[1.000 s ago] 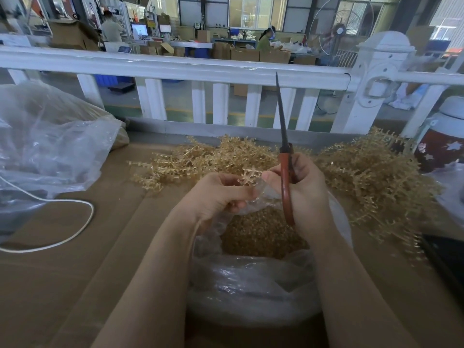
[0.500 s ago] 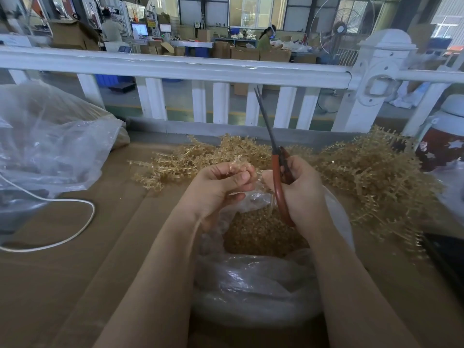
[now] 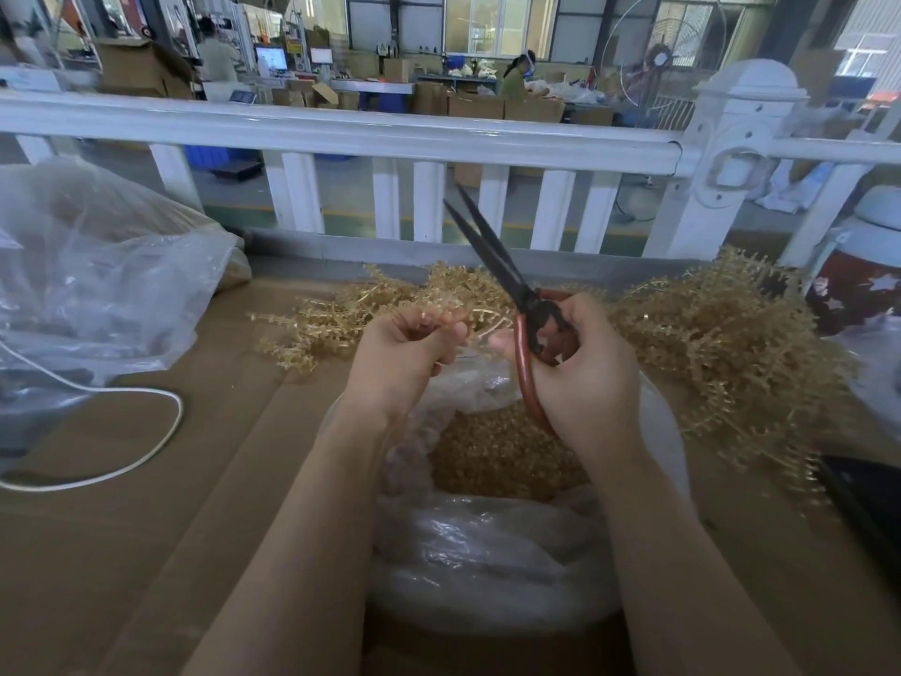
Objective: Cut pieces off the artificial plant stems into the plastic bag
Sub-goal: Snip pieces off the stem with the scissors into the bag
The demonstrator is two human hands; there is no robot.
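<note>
My right hand (image 3: 580,363) grips red-handled scissors (image 3: 507,280); their dark blades are slightly apart and point up and to the left. My left hand (image 3: 404,348) pinches a small golden stem piece (image 3: 480,326) just left of the scissors. Both hands hover over an open clear plastic bag (image 3: 487,553) holding many golden cut pieces (image 3: 497,456). Piles of golden artificial plant stems (image 3: 721,344) lie on the cardboard-covered table behind and to the right of the bag.
A large crumpled clear bag (image 3: 97,275) sits at the left with a white cord (image 3: 122,446) curving beside it. A white railing (image 3: 341,134) runs along the table's far edge. A red-and-white jar (image 3: 858,280) stands at the right, a dark object (image 3: 863,500) below it.
The scissors have tilted from upright to leaning left and their blades have parted slightly. My left hand has risen a little with the stem piece.
</note>
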